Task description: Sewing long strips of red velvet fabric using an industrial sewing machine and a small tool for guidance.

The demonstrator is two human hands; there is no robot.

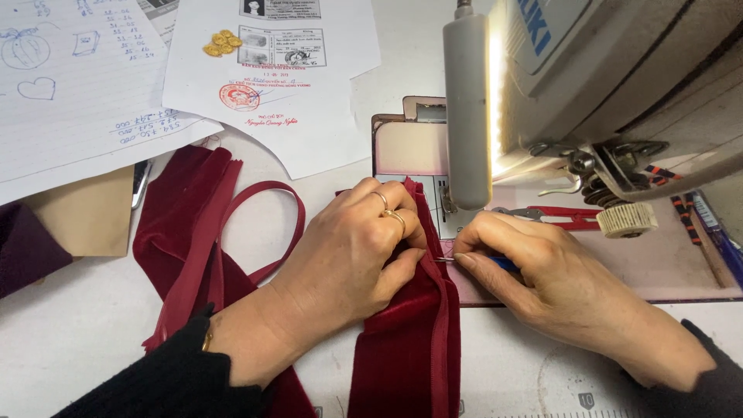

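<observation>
I see my left hand (352,248) pressed down on a dark red velvet strip (414,340) that runs from the near edge of the worktop (70,340) up to the needle area of the sewing machine (588,85). Its fingers (395,203) are together, curled over the fabric's fold, with the thumb pinching the velvet from the near side; two gold rings sit on one finger and a thin gold bracelet shows at the wrist, just above a black sleeve. My right hand (542,271) lies just beside it on the machine bed, its fingers clamped on a small blue-handled tool (499,263) whose metal tip (443,259) points left and touches the velvet near my left thumb. A red zipper tape runs along the strip's length. More of the same velvet, with a narrow red loop (267,224), lies bunched to the left of my left hand. At the far left corner of the worktop rest white paper sheets (77,93) with handwriting and doodles, and a stamped document (279,77) with a few small gold pieces (222,42) on it. A tan envelope (85,213) lies under the sheets at the left edge. Red-handled snips (561,217) rest on the machine bed beyond my right hand, under the lit machine head.
</observation>
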